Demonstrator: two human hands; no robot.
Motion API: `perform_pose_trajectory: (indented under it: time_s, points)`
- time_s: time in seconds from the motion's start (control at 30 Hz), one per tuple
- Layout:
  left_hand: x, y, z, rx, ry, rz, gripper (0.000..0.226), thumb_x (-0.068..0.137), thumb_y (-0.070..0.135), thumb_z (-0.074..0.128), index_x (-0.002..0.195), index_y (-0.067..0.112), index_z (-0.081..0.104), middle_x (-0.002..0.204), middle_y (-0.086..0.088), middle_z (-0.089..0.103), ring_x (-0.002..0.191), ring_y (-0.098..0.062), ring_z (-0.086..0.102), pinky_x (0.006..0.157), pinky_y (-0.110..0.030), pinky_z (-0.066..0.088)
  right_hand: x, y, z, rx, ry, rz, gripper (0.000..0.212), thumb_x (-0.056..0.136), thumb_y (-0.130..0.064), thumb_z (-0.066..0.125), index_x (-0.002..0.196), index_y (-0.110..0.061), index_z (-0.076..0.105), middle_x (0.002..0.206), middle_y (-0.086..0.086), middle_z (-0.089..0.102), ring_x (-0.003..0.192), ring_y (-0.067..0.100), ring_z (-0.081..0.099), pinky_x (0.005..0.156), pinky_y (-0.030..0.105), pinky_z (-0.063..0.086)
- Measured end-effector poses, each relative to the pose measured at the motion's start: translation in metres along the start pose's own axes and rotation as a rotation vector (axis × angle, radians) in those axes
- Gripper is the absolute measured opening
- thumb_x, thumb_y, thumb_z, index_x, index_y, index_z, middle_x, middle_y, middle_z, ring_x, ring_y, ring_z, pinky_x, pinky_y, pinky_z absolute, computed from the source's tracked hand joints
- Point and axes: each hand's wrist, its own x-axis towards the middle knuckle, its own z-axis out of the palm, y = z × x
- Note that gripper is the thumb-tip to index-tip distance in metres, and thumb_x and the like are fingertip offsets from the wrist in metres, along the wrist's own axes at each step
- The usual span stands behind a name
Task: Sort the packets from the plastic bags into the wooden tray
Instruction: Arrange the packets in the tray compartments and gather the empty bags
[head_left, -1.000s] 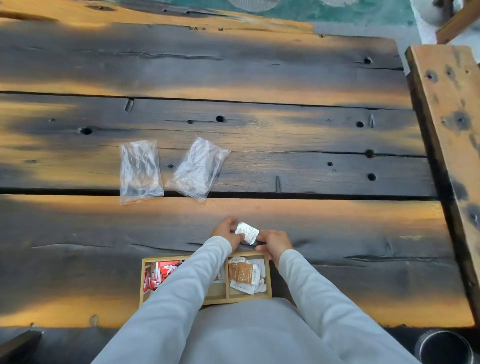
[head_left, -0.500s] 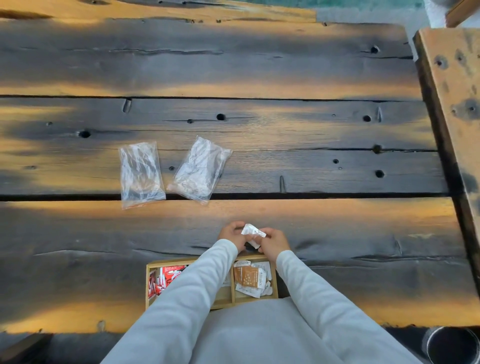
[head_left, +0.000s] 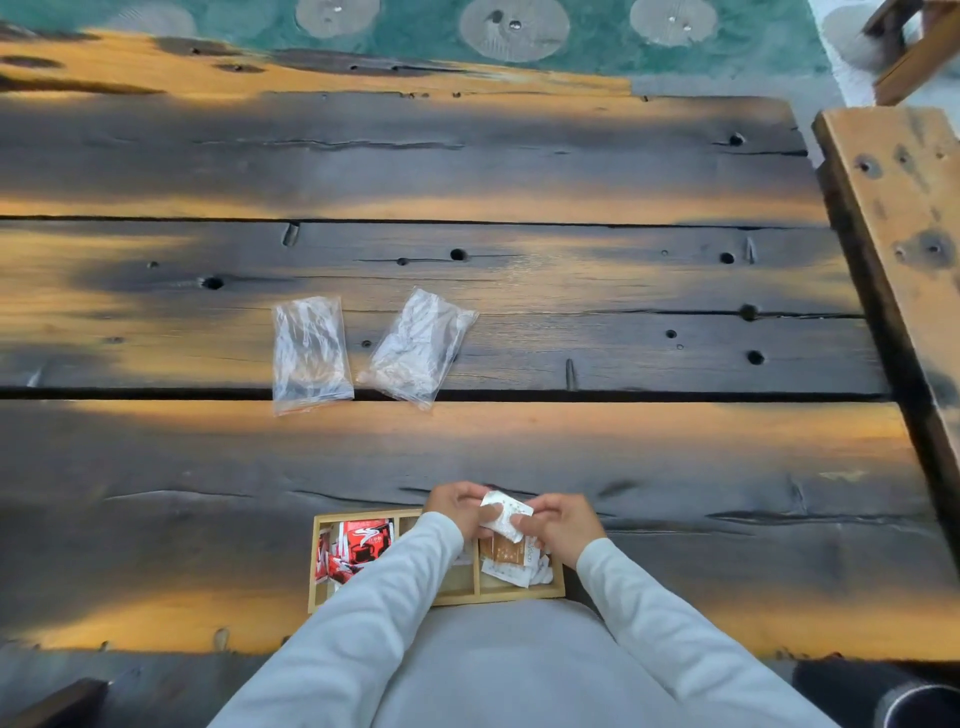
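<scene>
Above wooden tray (head_left: 522, 596), both hands pinch crinkled white packet (head_left: 505, 515)

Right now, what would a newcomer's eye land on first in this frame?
Probably the two hands, left hand and right hand, sharing a grip on a small white packet just above the wooden tray at the table's near edge. Next, the red packets in the tray's left compartment, and two clear plastic bags lying side by side mid-table.
</scene>
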Motion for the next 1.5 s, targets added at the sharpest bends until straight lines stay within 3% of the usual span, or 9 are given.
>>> perform_pose_trajectory:
  time_s: [0.17,0.33,0.63,0.77,0.83,1.03,1.27,1.4,1.5]
  points:
    - [-0.017,-0.022,-0.001,0.096,0.019,-0.009,0.023,0.074,-0.012,0.069,0.068,0.011,0.066,0.064,-0.007,0.065,0.054,-0.019,0.061,0.047,-0.02,0.055,-0.02,0.019,0.002,-0.164,0.103,0.043,0.016,0.071,-0.024,0.087,0.075,-0.023,0.072,0.071,-0.004,0.072,0.065,0.01,0.065,0.06,0.015,0.047]
    - [-0.026,-0.034,-0.011,0.135,0.045,-0.018,0.023,0.067,-0.007,0.063,0.063,0.014,0.07,0.06,-0.004,0.068,0.055,-0.019,0.062,0.051,-0.02,0.051,-0.028,0.035,0.004,-0.288,0.219,0.083,0.023,0.07,-0.036,0.087,0.067,-0.022,0.07,0.071,-0.004,0.07,0.071,0.012,0.063,0.073,0.018,0.043]
    - [-0.034,-0.041,-0.056,0.12,0.006,0.093,0.017,0.072,-0.001,0.07,0.081,0.014,0.072,0.063,-0.002,0.071,0.063,-0.019,0.067,0.074,-0.029,0.058,-0.041,0.044,0.013,-0.292,0.372,0.066,0.055,0.079,-0.062,0.07,0.053,-0.017,0.052,0.052,-0.001,0.054,0.059,0.019,0.054,0.057,0.024,0.042]
    - [-0.032,-0.029,-0.09,0.048,0.084,0.121,0.012,0.077,-0.002,0.073,0.082,0.009,0.07,0.065,-0.006,0.069,0.047,-0.016,0.06,0.054,-0.023,0.053,-0.039,0.034,0.013,-0.221,0.476,0.153,0.067,0.09,-0.064,0.051,0.056,-0.008,0.057,0.058,0.005,0.062,0.064,0.022,0.055,0.065,0.032,0.042]
    - [-0.028,-0.022,-0.107,0.021,0.106,0.128,0.01,0.078,0.002,0.074,0.084,0.009,0.069,0.064,-0.004,0.067,0.047,-0.016,0.057,0.054,-0.025,0.051,-0.034,0.027,0.013,-0.194,0.506,0.183,0.07,0.093,-0.064,0.047,0.066,-0.002,0.066,0.066,0.008,0.068,0.071,0.025,0.059,0.07,0.033,0.042]
    - [-0.007,-0.007,-0.157,-0.023,0.166,0.144,0.012,0.083,0.005,0.072,0.079,0.015,0.066,0.07,-0.003,0.064,0.05,-0.015,0.059,0.046,-0.018,0.05,-0.01,-0.018,0.024,-0.205,0.624,0.082,0.045,0.096,-0.046,0.056,0.079,-0.006,0.066,0.067,0.003,0.061,0.082,0.034,0.058,0.079,0.036,0.044]
    - [0.016,0.009,-0.193,0.001,0.144,0.143,0.013,0.086,0.008,0.069,0.079,0.018,0.063,0.071,-0.001,0.063,0.053,-0.014,0.058,0.043,-0.015,0.046,0.032,-0.092,0.072,-0.395,0.389,-0.098,0.015,0.091,-0.029,0.067,0.099,-0.016,0.068,0.088,0.003,0.07,0.093,0.025,0.063,0.092,0.032,0.046]
    - [0.028,0.022,-0.208,-0.008,0.146,0.141,0.015,0.086,0.009,0.068,0.078,0.02,0.062,0.07,0.0,0.061,0.055,-0.014,0.057,0.04,-0.009,0.042,0.064,-0.127,0.107,-0.185,0.273,0.028,0.024,0.081,-0.042,0.072,0.098,-0.027,0.065,0.098,0.004,0.071,0.094,0.028,0.067,0.096,0.043,0.054]
    - [0.039,0.03,-0.224,0.013,0.174,0.139,0.016,0.084,0.013,0.07,0.074,0.024,0.063,0.069,0.003,0.062,0.061,-0.018,0.062,0.057,-0.016,0.053,0.088,-0.147,0.123,-0.024,0.249,0.129,0.034,0.083,-0.045,0.072,0.101,-0.016,0.066,0.102,0.011,0.072,0.083,0.028,0.07,0.08,0.042,0.061]
